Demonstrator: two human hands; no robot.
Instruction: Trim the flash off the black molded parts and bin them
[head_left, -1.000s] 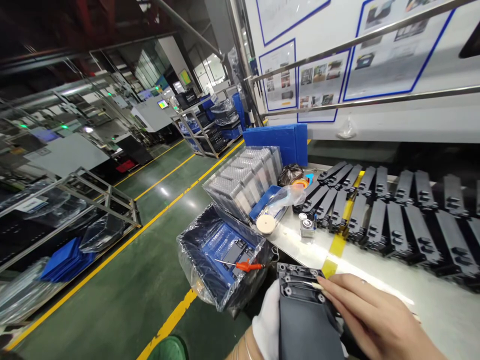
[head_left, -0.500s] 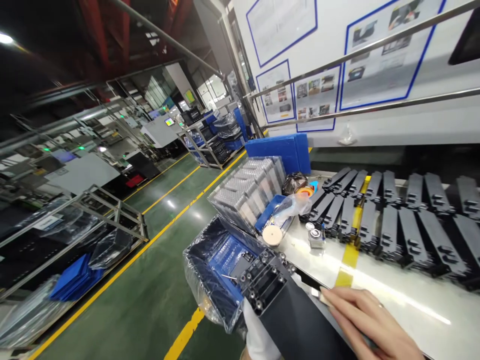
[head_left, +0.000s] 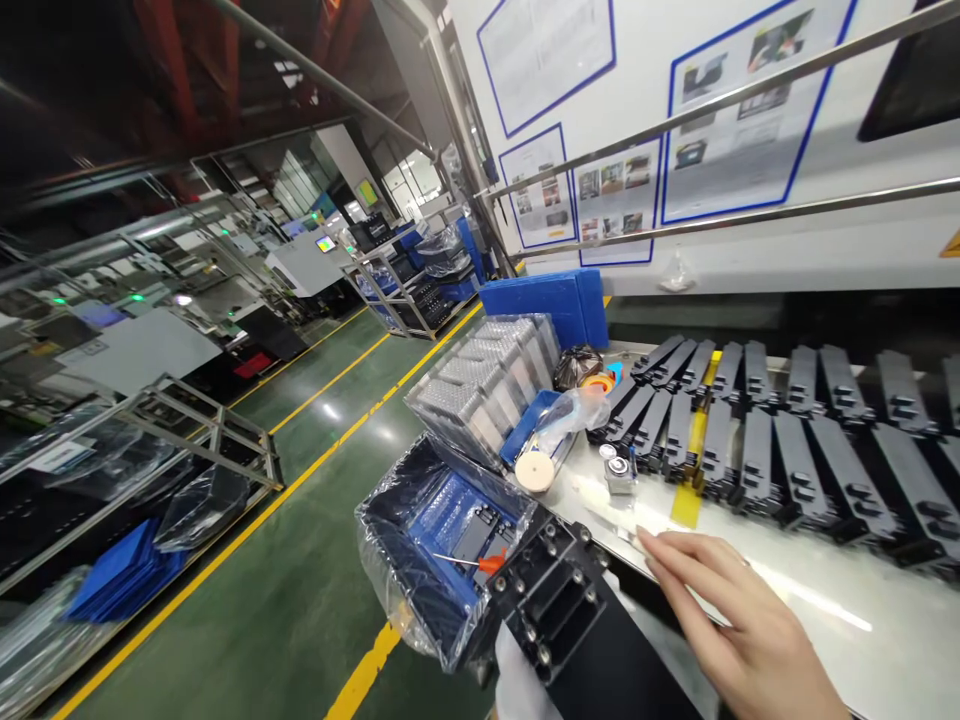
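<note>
Housing point(head_left: 559, 610) sits clamped in the gloved left hand point(head_left: 517, 675); steady it while the open right hand point(head_left: 739, 625) works just beside it.

the right hand point(head_left: 739, 625) is bare, stretched forward with its fingers point(head_left: 679, 555) extended and loosely together, palm down. the left hand point(head_left: 521, 675), in a white glove, shows only partly at the bottom edge, its grip hidden.
</note>
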